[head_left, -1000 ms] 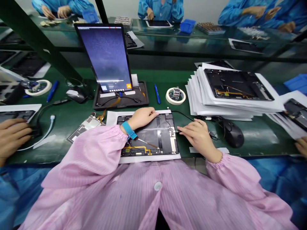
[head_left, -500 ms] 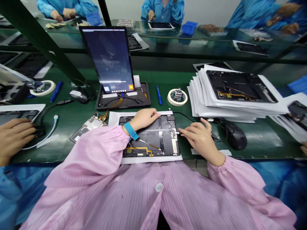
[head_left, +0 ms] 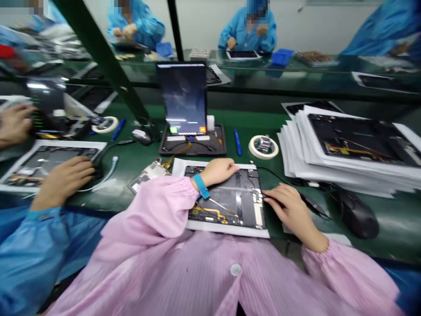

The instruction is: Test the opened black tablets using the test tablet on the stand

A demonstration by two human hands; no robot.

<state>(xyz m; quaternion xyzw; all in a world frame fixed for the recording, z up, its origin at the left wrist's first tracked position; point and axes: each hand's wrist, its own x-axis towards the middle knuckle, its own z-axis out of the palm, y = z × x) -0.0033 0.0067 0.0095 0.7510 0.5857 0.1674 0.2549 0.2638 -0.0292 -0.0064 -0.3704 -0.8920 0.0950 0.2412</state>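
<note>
An opened tablet housing (head_left: pixel 226 202) lies on a white sheet (head_left: pixel 226 232) in front of me, its boards and orange ribbon cable exposed. My left hand (head_left: pixel 219 171), with a blue wrist strap, bends its fingers over the far edge of the housing; the fingertips are partly hidden. At the right edge my right hand (head_left: pixel 291 208) pinches a small dark cable plug (head_left: pixel 275 200) against the port area. The fingers cover most of the plug, so whether it sits fully in the port I cannot tell.
A lit tablet screen (head_left: pixel 186 98) stands upright behind the housing. Tape (head_left: pixel 263 147), a blue pen (head_left: pixel 237 142), a tall stack of sheets (head_left: pixel 296 149) and a black mouse (head_left: pixel 358 213) lie around. A co-worker's hand (head_left: pixel 69 177) is at the left; others work across the bench.
The view has turned left, shifting everything rightward in the picture. My right hand's raised fingers have come down and closed together at the housing's edge. My left hand keeps its place on the housing.
</note>
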